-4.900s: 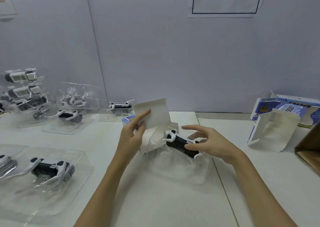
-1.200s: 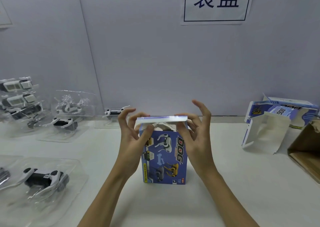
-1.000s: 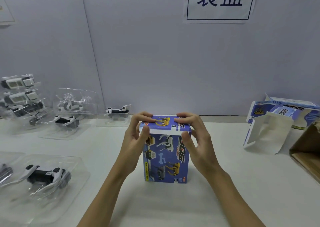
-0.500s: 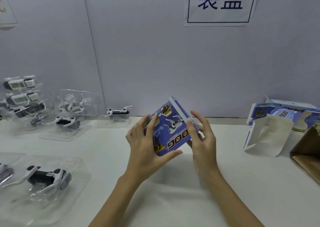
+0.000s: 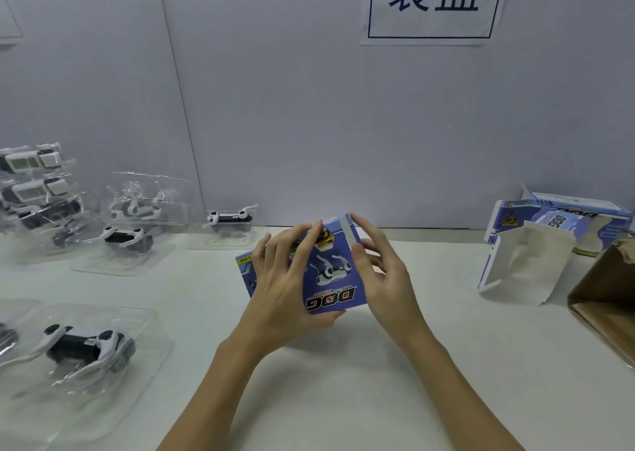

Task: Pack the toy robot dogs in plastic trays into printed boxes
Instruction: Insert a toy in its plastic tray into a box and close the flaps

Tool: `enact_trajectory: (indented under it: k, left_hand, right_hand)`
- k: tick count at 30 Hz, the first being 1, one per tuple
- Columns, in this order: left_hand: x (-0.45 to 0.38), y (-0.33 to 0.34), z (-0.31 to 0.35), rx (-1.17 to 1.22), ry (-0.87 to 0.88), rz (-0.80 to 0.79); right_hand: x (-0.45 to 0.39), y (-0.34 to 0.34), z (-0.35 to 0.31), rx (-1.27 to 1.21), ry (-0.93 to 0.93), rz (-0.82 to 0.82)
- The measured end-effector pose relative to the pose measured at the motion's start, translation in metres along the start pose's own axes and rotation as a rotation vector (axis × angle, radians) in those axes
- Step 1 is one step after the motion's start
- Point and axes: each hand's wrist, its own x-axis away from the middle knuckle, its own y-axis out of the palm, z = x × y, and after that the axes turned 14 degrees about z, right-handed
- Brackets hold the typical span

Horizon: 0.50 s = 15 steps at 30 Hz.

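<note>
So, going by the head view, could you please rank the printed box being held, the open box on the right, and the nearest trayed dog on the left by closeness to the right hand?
1. The printed box, touched by the right hand at centre.
2. The open box, standing to the right.
3. The trayed dog, far left, near the table's front edge.

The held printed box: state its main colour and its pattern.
Blue printed box, with a white robot dog picture and white "DOG" lettering, seen upside down; head view.
</note>
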Motion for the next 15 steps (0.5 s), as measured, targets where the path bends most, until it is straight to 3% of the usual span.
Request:
enact_trajectory:
  k: [15]
  left_hand:
    - [-0.002, -0.0025, 0.0074, -0.014, -0.008, 0.011]
  right_hand:
    - [-0.0006, -0.002, 0.0015, 0.03, -0.007, -0.021]
